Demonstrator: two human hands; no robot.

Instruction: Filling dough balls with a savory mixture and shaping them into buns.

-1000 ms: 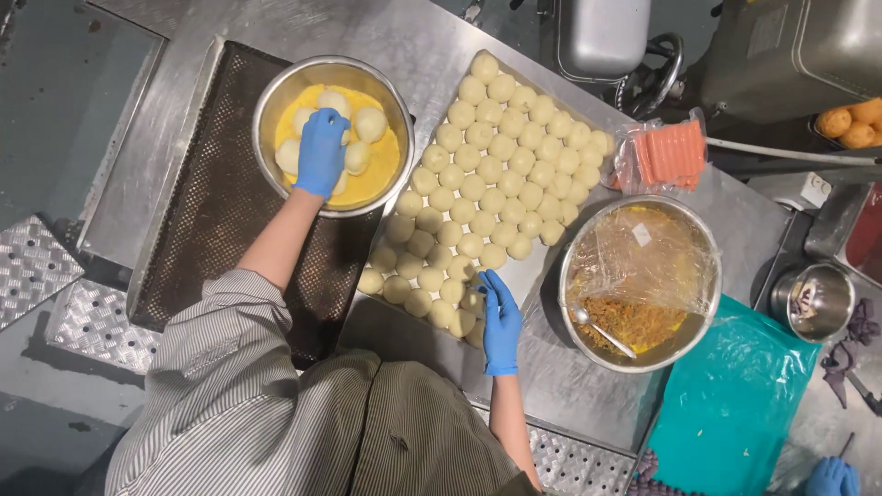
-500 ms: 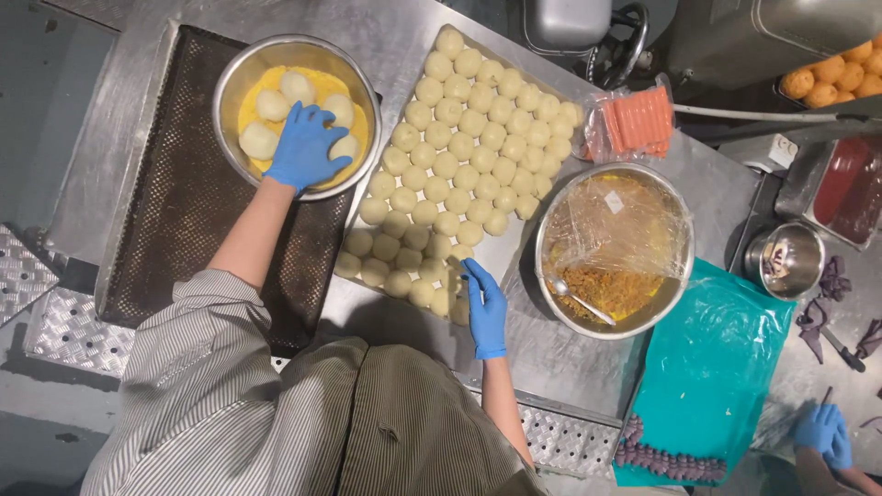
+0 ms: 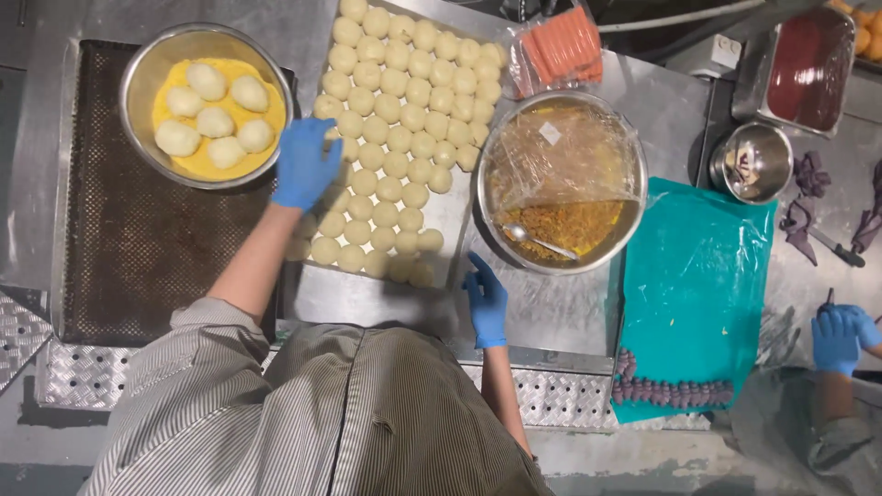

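Steel counter [image 3: 661,119]: five dough balls [image 3: 214,122] in bowl [image 3: 147,73]

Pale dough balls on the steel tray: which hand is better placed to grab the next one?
Probably left. The left blue-gloved hand sits over the pale dough balls, beside the steel bowl of yellow crumbs. The right blue-gloved hand rests on the bare steel table.

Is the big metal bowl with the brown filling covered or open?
Partly covered. Clear plastic film lies over the far part of the bowl; the near part is open, with brown filling and a spoon showing.
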